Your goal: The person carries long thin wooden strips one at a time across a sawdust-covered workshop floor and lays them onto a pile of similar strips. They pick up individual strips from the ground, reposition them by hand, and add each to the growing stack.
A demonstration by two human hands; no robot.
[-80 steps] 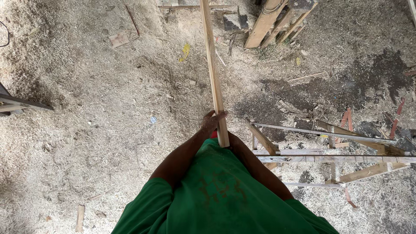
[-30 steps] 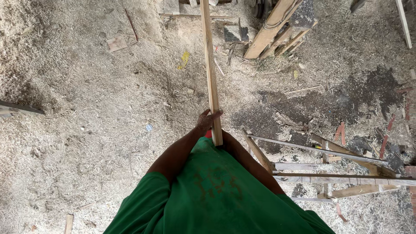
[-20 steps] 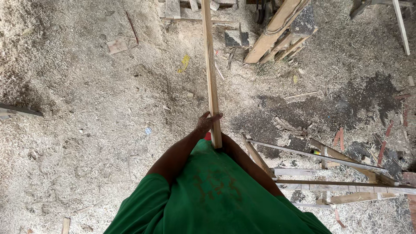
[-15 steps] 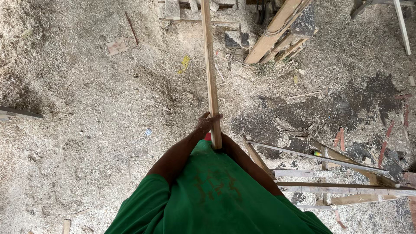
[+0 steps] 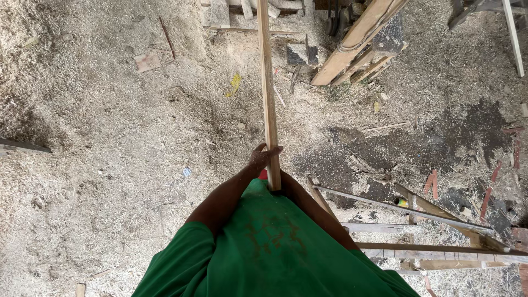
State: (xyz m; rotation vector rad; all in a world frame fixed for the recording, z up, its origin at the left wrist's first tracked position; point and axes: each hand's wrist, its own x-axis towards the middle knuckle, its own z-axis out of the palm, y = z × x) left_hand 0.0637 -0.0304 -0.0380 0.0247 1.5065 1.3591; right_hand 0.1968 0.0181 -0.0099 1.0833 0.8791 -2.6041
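A long wooden strip [image 5: 268, 93] is gripped near its lower end by the left hand [image 5: 259, 159], fingers wrapped round it, and runs from the green shirt [image 5: 275, 247] toward 12 o'clock over the sawdust floor [image 5: 110, 137]. The right hand is hidden behind the strip, so its grip cannot be told. Planks [image 5: 357, 38] lie at 1 o'clock and a wooden frame [image 5: 429, 231] at 4 o'clock.

A rough woodworking yard, sawdust everywhere.

Pale sawdust and shavings [image 5: 110, 137] blanket the ground, offcuts [image 5: 147, 60] lie scattered, thick planks [image 5: 357, 38] lean in a pile up top, and a bare wooden frame [image 5: 429, 236] of slats sits at the right. A long timber strip [image 5: 268, 93] crosses the middle.
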